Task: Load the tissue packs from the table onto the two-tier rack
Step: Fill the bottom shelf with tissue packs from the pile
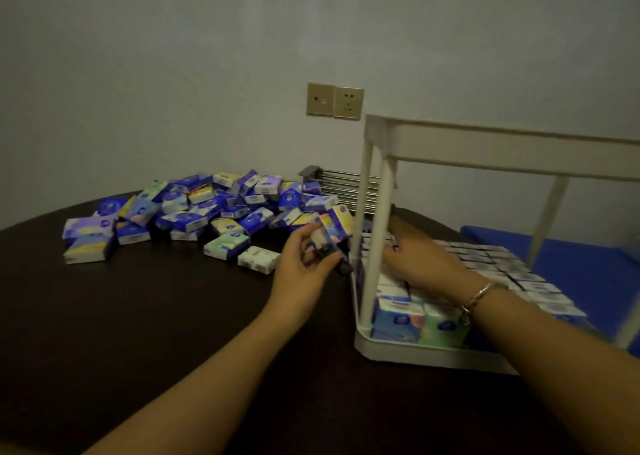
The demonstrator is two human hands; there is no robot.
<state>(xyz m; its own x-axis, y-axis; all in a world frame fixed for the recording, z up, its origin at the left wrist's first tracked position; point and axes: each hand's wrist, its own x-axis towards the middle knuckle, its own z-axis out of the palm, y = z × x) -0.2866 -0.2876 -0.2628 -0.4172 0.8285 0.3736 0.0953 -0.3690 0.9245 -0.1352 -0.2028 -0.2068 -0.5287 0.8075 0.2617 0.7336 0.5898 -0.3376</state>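
A heap of small blue, white and green tissue packs (207, 209) lies on the dark round table (156, 316). The white two-tier rack (429, 349) stands at the right; its lower tier holds several rows of packs (498, 264) standing on edge. My left hand (304, 264) holds a tissue pack (332, 235) just left of the rack's corner posts. My right hand (420, 264) reaches inside the lower tier and rests on the tops of the packed rows; its fingertips are hidden behind a post. The upper tier's surface is not visible from here.
A metal wire rack (346, 186) lies behind the heap against the wall. Two wall sockets (334, 101) sit above it. A blue surface (581, 264) lies beyond the rack on the right. The table's near part is bare dark wood.
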